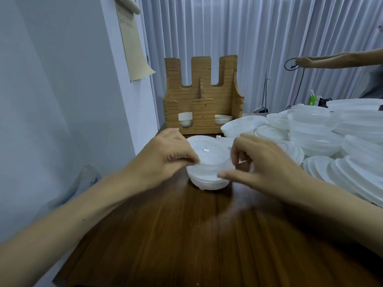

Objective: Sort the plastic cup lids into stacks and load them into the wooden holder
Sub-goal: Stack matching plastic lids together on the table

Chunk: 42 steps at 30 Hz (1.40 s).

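Observation:
A short stack of translucent white dome lids [209, 175] stands on the dark wooden table [186, 235] in front of me. My left hand [165, 156] pinches the left rim of the top lid. My right hand [261, 164] grips the stack's right side, thumb in front and fingers curled over the rim. Behind the stack stands the wooden holder [204, 96] with two slots. Its left slot holds a few small lids [185, 120] and its right slot a few flatter lids [222, 119].
A large heap of loose white lids [323, 131] covers the table's right side. A grey wall runs along the left and white curtains hang behind. Another person's arm [335, 60] reaches in at the upper right, above the heap.

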Motion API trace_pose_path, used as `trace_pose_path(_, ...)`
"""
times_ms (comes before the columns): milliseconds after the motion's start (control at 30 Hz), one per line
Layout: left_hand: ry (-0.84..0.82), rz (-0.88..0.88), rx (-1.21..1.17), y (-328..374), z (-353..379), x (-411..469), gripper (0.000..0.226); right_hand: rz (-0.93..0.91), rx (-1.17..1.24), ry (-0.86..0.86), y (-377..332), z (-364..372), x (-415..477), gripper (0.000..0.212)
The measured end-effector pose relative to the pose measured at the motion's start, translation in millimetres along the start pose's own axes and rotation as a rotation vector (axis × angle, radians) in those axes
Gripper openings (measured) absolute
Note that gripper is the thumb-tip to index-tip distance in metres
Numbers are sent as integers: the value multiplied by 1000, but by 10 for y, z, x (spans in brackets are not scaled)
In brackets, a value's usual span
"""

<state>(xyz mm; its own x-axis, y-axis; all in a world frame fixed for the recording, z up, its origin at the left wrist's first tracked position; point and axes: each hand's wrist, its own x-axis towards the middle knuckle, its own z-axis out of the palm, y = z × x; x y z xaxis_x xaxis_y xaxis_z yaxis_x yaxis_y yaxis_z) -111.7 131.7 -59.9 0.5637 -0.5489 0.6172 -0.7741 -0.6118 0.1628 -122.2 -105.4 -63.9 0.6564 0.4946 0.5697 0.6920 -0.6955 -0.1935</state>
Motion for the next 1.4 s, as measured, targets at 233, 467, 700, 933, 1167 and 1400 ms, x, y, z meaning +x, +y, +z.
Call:
trace_pose_path(233,-26,-62,-167,-32,69,-104,19,21,14,-174,40,38,-4,26)
trace_pose_path(467,-58,-188,-320,-20,99,-113,19,75,62,-85,51,29,2,40)
trace_pose_path(700,-137,-200,-271,-56,145,-120,20,141,76,-112,54,40,-8,40)
trace_pose_path(933,-197,7,-49,39,190,-34,24,144,76,-118,48,38,9,34)
trace_pose_path(1167,-132,-155,-198,85,166,250,17,240,-235,-54,160,-6,68,27)
trace_pose_path(1400,-232,-317,-8,-57,363,789,29,291,-327,-333,125,34,201,36)
